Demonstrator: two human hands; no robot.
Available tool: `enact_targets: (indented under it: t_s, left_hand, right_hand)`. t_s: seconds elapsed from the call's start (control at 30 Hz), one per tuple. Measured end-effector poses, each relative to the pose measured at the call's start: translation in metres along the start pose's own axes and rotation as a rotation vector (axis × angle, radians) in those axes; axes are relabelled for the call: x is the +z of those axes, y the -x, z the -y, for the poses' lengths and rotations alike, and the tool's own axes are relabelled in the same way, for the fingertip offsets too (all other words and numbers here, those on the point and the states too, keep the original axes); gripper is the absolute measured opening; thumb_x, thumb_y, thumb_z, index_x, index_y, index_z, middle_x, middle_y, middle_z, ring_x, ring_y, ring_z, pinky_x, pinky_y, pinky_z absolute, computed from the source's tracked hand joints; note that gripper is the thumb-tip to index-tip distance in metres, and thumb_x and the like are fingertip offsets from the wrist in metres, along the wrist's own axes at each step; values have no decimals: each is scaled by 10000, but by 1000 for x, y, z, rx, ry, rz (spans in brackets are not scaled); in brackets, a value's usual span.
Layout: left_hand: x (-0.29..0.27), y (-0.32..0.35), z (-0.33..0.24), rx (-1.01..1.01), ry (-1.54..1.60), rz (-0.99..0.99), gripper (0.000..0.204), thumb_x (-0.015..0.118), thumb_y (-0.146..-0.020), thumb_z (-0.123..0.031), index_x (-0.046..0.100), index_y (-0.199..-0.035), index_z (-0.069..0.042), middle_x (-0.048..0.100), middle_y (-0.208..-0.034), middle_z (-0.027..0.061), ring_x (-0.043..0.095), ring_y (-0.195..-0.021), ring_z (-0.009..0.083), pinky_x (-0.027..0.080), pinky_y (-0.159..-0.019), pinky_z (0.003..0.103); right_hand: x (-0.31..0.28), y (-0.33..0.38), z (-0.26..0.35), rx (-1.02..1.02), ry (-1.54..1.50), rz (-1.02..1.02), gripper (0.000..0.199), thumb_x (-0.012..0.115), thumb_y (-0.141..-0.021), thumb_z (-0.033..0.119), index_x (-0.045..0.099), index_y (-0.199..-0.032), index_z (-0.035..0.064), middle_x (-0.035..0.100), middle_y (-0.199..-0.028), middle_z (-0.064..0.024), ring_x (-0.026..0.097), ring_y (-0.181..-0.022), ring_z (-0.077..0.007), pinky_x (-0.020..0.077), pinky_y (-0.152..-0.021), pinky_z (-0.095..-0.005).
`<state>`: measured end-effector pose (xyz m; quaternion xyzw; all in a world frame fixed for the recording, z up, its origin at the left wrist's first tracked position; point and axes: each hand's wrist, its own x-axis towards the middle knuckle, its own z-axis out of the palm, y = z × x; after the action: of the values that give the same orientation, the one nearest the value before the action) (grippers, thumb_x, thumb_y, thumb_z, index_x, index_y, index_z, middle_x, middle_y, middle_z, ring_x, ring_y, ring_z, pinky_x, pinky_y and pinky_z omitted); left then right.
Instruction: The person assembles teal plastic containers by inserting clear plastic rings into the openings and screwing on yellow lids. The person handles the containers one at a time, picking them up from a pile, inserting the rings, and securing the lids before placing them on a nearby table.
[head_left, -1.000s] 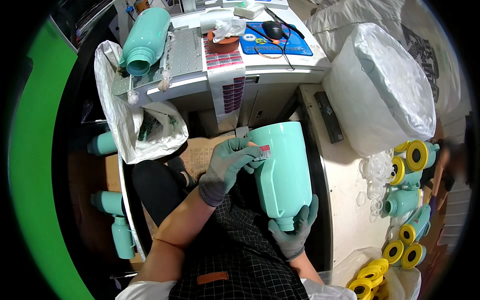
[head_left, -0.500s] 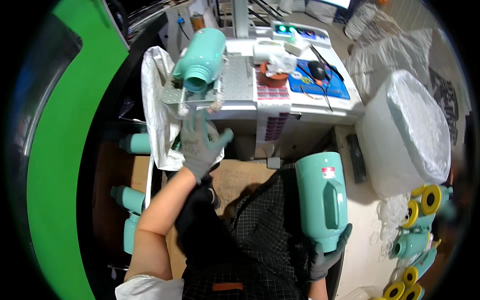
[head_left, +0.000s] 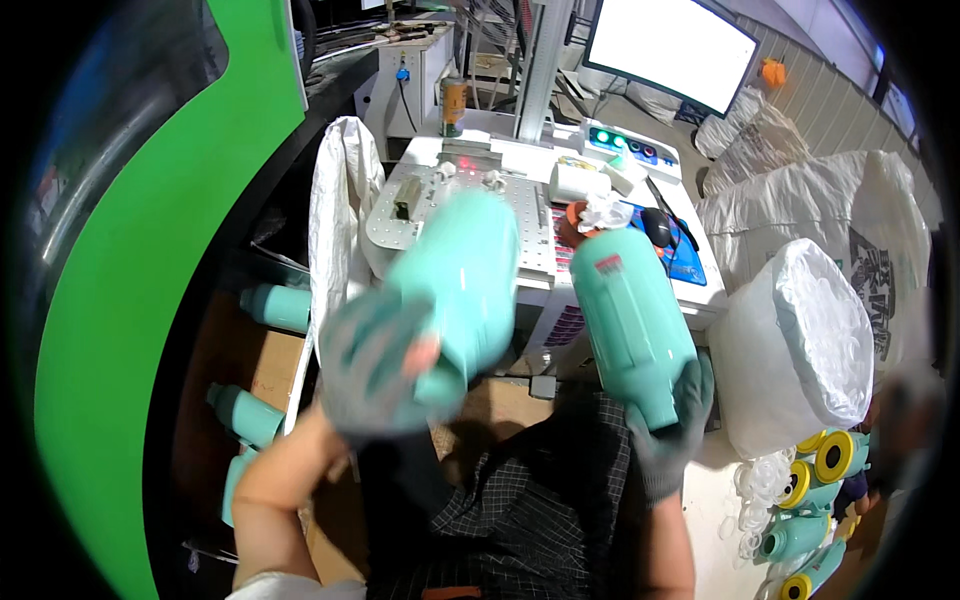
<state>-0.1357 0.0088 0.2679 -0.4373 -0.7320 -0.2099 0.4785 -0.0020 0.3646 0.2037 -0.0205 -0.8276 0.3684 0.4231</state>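
In my gloved left hand [head_left: 375, 365] is a mint-green plastic jug [head_left: 465, 270], gripped near its narrow neck. Motion smears both, and the neck tilts down toward me. My gloved right hand [head_left: 668, 430] is wrapped round the neck of a second mint-green jug [head_left: 622, 300], which has a small red label near its broad end. This one points neck down, its broad base raised beside the worktable. Behind the left jug lies a perforated metal plate [head_left: 405, 222] with small fixture posts on top.
A label roll [head_left: 578, 183], a mouse [head_left: 656, 227] and a lit button panel [head_left: 625, 143] sit on the white table. More jugs [head_left: 275, 307] lie in the left bin. A plastic-lined white tub [head_left: 760, 350] stands right, near yellow-ringed jugs [head_left: 840, 457].
My left hand has taken hold of the jug from the metal plate and drawn it toward me. My right hand has lifted its jug up and forward. The view has tilted up.
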Motion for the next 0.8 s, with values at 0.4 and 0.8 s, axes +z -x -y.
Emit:
enact_targets:
  t_s: [0.4, 0.8]
  left_hand:
    - [-21, 99, -120, -824, 777, 385, 929, 965, -700, -406, 528, -1417, -7, 661, -1287, 146, 642, -1121, 314, 488, -1008, 455]
    - [-30, 91, -100, -705, 749, 529, 790, 873, -776, -525, 606, -1352, -56, 606, -1226, 117, 612, -1127, 327, 475, -1011, 472]
  right_hand:
    - [284, -152, 58, -561, 625, 330, 794, 798, -799, 415, 494, -1526, 324, 470, -1555, -195, 701, -981, -320, 578, -782, -443]
    - [331, -163, 87, -473, 862, 609, 727, 709, -906, 326, 408, -1565, 277, 321, -1652, -216, 690, -1013, -349, 590, -806, -523]
